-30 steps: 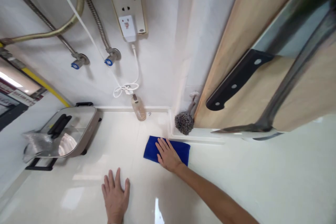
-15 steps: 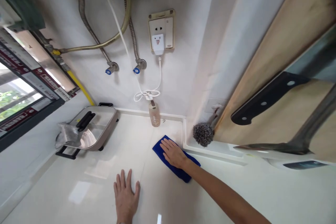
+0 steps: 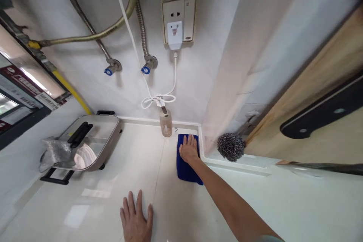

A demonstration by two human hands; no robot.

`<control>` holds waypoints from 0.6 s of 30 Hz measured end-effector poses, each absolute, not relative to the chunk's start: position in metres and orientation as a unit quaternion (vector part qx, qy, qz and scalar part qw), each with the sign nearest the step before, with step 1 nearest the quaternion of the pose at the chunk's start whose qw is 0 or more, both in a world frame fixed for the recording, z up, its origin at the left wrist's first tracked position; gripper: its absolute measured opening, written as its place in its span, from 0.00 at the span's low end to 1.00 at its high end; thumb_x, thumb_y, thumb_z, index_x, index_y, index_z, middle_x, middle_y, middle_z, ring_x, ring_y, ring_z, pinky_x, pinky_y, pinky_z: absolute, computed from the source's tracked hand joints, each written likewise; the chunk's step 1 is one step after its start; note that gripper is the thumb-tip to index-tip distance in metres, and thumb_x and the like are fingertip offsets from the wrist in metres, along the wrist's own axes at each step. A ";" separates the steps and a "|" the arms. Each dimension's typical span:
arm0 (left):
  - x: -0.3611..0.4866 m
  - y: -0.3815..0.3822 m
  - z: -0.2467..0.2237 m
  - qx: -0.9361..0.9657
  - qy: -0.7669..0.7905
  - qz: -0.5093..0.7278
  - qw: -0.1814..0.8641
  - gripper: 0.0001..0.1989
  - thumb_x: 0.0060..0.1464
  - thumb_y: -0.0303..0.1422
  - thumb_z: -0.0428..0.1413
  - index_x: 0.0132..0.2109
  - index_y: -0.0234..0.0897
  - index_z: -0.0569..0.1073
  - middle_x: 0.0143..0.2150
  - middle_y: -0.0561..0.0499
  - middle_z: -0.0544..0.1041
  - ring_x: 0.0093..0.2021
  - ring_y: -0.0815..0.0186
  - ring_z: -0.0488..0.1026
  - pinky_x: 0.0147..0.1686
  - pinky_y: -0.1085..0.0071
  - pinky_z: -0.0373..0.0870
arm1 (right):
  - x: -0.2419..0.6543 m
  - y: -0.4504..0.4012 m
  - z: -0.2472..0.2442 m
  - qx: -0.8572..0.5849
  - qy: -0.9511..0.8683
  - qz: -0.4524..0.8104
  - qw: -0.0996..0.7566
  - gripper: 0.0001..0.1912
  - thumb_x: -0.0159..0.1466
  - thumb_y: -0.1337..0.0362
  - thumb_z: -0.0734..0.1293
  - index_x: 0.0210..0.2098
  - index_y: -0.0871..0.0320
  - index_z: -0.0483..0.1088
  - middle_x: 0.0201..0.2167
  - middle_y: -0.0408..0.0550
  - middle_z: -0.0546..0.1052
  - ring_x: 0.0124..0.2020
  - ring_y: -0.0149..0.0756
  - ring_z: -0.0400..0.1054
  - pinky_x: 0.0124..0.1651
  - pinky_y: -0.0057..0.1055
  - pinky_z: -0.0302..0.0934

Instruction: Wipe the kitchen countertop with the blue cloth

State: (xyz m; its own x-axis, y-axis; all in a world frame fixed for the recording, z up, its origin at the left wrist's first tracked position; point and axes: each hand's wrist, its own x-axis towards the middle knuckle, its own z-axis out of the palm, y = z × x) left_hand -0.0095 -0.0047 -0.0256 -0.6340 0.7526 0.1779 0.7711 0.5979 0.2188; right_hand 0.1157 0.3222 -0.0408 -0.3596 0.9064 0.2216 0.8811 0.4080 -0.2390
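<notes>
A folded dark blue cloth (image 3: 189,176) lies flat on the white countertop (image 3: 136,151), close to the back right corner. My right hand (image 3: 189,151) rests on top of it, palm down, fingers stretched out toward the wall and pressing the cloth. Lower and to the left, my left hand (image 3: 136,217) is spread flat on the bare countertop, holding nothing. A small beige bottle (image 3: 166,124) stands against the wall, just left of the cloth. Beside it lies a small dark hook-shaped bit (image 3: 176,130).
On the left sits an electric pan (image 3: 104,155) with a glass lid and crumpled plastic (image 3: 55,155) on it. A steel-wool scrubber (image 3: 231,146) hangs at right, near a black-handled knife (image 3: 320,117) on a wooden board (image 3: 263,136). A plugged cord (image 3: 175,72) and valves (image 3: 149,65) line the wall.
My right hand has pushed the cloth back toward the wall corner, and the cloth has turned from slanting to nearly straight. My left hand stays flat on the countertop. The view has shifted closer.
</notes>
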 end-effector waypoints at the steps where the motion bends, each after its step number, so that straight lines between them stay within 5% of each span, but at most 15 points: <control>1: -0.009 -0.005 -0.026 -0.427 -0.893 -0.137 0.032 0.29 0.62 0.44 0.45 0.67 0.39 0.62 0.74 0.40 0.51 0.75 0.47 0.38 0.68 0.41 0.48 | 0.114 0.329 -0.042 -0.551 -0.819 0.038 0.155 0.36 0.66 0.61 0.54 0.68 0.77 0.47 0.69 0.74 0.47 0.71 0.64 0.39 0.68 0.66 0.33; 18: -0.009 -0.009 -0.025 -0.427 -0.893 -0.139 0.024 0.29 0.62 0.43 0.46 0.67 0.41 0.62 0.74 0.42 0.51 0.75 0.48 0.37 0.68 0.41 0.48 | 0.113 0.320 -0.034 -0.543 -0.824 0.019 0.160 0.33 0.67 0.62 0.54 0.67 0.74 0.52 0.69 0.72 0.51 0.70 0.63 0.41 0.68 0.65 0.35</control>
